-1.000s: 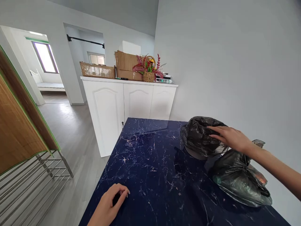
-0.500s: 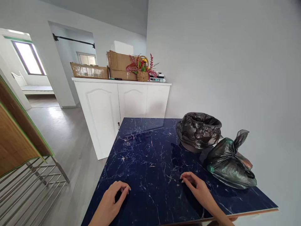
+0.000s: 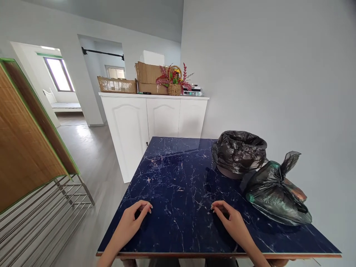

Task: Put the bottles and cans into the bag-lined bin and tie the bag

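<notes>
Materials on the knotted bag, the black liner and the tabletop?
Knotted bag: looks like thin, glossy plastic film; it creases and colours show through.
Black liner: likely plastic film too, shiny and finely crinkled.
Tabletop: glossy, dark blue with pale veins. Marble look, but could be laminate or glass; its brown front edge hints at another material beneath.

A white cabinet (image 3: 126,129) is topped by a low cardboard box (image 3: 118,85) near its left corner, a taller carton (image 3: 150,76) beside it and a wicker basket (image 3: 174,89) of flowers (image 3: 164,79) at the front edge; a bottle (image 3: 197,94) is laid near the right corner. A green-edged brown mat (image 3: 27,148) is seen above a metal rack (image 3: 86,191); beyond, a bed (image 3: 66,106) is glimpsed below a window (image 3: 57,74).
</notes>
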Available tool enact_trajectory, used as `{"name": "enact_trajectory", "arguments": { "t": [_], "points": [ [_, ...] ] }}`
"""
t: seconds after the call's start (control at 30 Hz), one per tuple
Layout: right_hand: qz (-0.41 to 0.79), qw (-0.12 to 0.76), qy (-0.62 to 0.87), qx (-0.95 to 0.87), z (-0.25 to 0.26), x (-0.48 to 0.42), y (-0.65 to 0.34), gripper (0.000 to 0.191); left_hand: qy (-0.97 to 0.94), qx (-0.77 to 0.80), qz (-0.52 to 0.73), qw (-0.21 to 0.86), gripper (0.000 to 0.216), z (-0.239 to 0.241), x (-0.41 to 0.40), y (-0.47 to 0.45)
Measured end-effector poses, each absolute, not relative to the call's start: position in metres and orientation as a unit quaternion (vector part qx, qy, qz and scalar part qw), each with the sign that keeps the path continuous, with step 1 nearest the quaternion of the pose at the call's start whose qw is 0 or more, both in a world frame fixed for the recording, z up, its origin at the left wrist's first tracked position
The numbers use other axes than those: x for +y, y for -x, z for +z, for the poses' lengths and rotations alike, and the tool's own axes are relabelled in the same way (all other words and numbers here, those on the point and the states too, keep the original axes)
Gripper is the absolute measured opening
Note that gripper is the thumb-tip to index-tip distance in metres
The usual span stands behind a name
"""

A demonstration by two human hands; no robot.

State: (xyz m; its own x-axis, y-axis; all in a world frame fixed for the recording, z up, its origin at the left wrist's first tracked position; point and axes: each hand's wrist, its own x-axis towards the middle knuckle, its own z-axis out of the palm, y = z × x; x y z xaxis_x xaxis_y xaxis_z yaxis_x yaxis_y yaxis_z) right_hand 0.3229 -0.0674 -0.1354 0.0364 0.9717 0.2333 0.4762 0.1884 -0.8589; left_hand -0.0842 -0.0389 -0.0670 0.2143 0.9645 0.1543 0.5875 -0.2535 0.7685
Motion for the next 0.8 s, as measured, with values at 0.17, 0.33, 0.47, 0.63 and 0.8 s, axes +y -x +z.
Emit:
{"name": "enact_trajectory", "arguments": {
  "t": [0.17, 0.33, 0.47, 0.63, 0.8],
  "points": [
    [0.283, 0.452, 0.553, -0.641, -0.128, -0.069, -0.324, 0.032, -0.723, 0.543, 0.329, 0.271, 0.049, -0.064, -0.038, 0.079],
    [0.290, 0.453, 0.544, -0.644, -0.122, -0.070, -0.325, 0.031, -0.717, 0.560, 0.329, 0.254, 0.051, -0.058, -0.036, 0.074],
    [0.308, 0.429, 0.549, -0.648, -0.121, -0.069, -0.325, 0.033, -0.703, 0.584, 0.324, 0.246, 0.056, -0.058, -0.035, 0.063],
    [0.292, 0.431, 0.530, -0.670, -0.113, -0.084, -0.327, 0.028, -0.690, 0.605, 0.329, 0.222, 0.059, -0.064, -0.037, 0.049],
    [-0.042, 0.540, 0.565, -0.623, -0.062, -0.102, -0.412, 0.023, -0.683, 0.616, 0.335, 0.206, 0.061, -0.066, -0.039, 0.052]
  ]
}}
